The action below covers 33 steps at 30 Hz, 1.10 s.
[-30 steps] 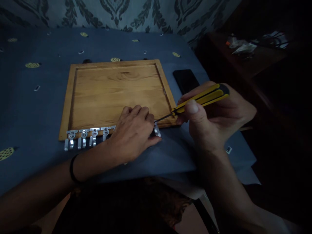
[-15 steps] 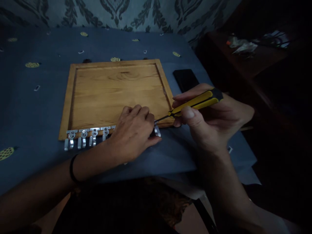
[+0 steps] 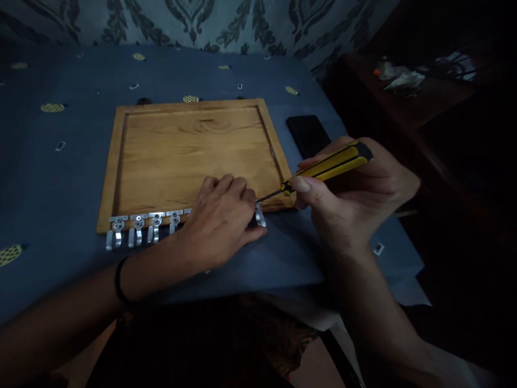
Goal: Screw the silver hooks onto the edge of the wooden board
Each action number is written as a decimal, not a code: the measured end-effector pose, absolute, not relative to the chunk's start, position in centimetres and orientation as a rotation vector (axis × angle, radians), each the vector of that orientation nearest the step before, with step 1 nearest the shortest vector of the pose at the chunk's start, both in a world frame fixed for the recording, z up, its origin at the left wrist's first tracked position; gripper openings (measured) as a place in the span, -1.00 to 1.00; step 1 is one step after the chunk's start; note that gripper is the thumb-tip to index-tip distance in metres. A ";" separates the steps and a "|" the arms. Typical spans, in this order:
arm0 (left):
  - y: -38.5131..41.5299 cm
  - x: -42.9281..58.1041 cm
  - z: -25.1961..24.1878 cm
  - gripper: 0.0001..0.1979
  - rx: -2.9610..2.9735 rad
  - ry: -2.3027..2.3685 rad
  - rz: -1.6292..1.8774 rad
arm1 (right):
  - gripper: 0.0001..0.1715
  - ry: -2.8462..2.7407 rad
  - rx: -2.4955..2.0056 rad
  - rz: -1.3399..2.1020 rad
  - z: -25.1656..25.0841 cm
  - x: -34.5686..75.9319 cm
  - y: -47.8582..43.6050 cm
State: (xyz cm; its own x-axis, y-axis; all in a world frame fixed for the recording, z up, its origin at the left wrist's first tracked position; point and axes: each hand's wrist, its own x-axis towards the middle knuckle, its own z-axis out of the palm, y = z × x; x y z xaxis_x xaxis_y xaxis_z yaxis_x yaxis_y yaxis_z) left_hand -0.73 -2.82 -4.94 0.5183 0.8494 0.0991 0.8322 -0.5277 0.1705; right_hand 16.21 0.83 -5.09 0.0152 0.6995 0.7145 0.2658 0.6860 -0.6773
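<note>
A framed wooden board [image 3: 194, 145] lies on the blue patterned cloth. Several metal hooks [image 3: 155, 223] are lined up along its near edge. My left hand [image 3: 224, 223] rests over that edge with bent fingers, beside a hook [image 3: 260, 216] near the right corner; its fingertips and anything pinched in them are hidden. In my right hand [image 3: 347, 199] is a yellow and black screwdriver [image 3: 335, 164], gripped by the handle and tilted. The shaft slants down to the hook by my left fingers, where the tip is hidden.
A black flat rectangular object [image 3: 309, 134] lies right of the board. The cloth-covered table [image 3: 60, 188] ends near my body. At the right stands a dark wooden surface [image 3: 440, 108] with a crumpled clear plastic bag [image 3: 404, 78] on it. A patterned wall covering [image 3: 242, 24] rises behind.
The screwdriver handle has turned in my right hand, and its fingers and thumb have shifted on it. My left hand and the board stay in place.
</note>
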 end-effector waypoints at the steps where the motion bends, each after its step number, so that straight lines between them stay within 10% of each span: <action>1: -2.8 -0.7 -4.9 -0.62 2.646 1.471 0.257 | -0.68 -1.562 -0.818 0.406 -5.1 16.2 0.9; 33: -2.8 -0.7 -5.0 -0.64 2.655 1.465 0.280 | -0.84 -1.590 -0.806 0.405 -5.4 16.5 0.7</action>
